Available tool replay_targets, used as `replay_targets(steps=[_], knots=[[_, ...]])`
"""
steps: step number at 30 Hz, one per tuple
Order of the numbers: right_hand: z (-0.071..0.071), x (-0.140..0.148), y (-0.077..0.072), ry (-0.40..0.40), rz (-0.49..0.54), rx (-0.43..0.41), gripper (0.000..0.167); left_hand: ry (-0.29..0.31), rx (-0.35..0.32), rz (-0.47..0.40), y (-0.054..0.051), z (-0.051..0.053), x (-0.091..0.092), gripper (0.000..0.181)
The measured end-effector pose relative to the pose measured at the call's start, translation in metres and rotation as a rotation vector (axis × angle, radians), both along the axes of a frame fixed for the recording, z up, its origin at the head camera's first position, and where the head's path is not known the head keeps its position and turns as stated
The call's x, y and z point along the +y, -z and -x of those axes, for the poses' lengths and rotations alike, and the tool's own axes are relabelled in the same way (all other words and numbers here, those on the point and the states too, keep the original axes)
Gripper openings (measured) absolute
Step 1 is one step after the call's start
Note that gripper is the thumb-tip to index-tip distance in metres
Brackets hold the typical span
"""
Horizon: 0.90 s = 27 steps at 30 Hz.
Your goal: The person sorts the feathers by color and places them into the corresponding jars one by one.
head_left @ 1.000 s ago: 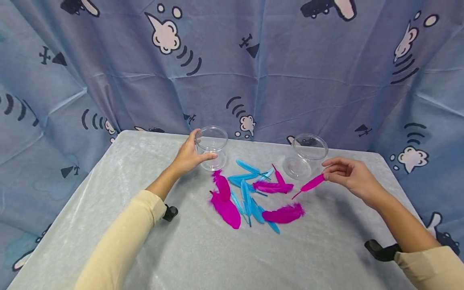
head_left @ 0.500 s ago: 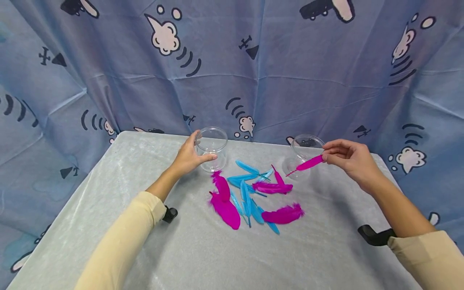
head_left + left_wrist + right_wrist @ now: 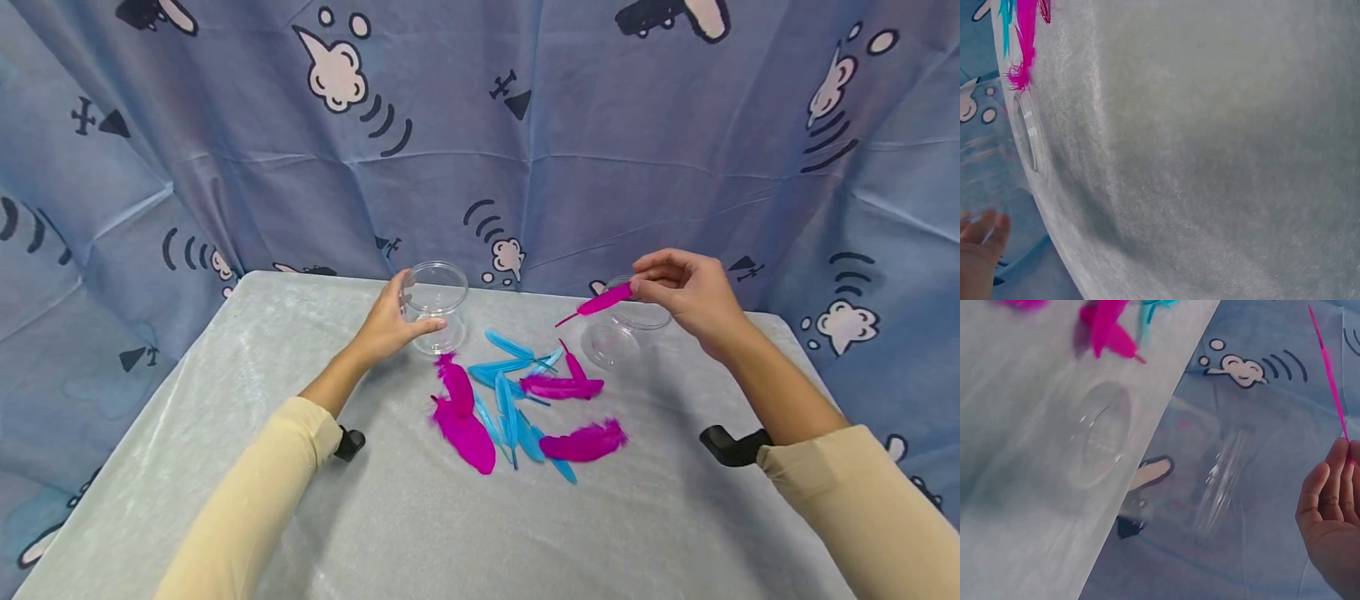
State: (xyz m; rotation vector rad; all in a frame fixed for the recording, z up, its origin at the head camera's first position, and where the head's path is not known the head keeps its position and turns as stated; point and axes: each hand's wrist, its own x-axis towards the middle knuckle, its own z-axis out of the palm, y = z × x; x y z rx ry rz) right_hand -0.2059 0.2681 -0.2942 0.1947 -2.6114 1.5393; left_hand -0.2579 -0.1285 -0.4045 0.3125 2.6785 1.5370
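My left hand holds a clear plastic cup upright at the table's far side, thumb in front and fingers round the back. In the left wrist view only its fingertips and part of the palm show beside the cup. Between the thumb and fingers of my right hand is a pinched magenta feather, quill tip pointing left and down. That hand is raised above a second clear cup, hiding part of its rim. The right wrist view shows the same feather in the air, apart from the cup.
Blue feathers lie in a loose heap mid-table. Magenta feathers lie around them, one at the left and one at the right. A patterned blue curtain hangs behind the table's far edge.
My right hand has risen and moved left with the magenta feather, from right of the second cup to above it. The left hand stays on its cup.
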Motion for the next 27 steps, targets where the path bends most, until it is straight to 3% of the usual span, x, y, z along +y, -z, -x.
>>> replay_targets(steps=[9,20,27], knots=[[0.015,-0.031,-0.009,-0.013,0.042,0.045,0.021,0.003,-0.023,0.017,0.003,-0.002,-0.001,0.107],[0.035,-0.066,-0.025,-0.015,0.093,0.064,0.017,0.046,0.017,0.011,0.007,-0.001,-0.004,0.105],[0.047,-0.087,-0.026,0.023,0.14,0.073,0.017,0.059,0.03,-0.013,0.007,-0.001,-0.004,0.104]])
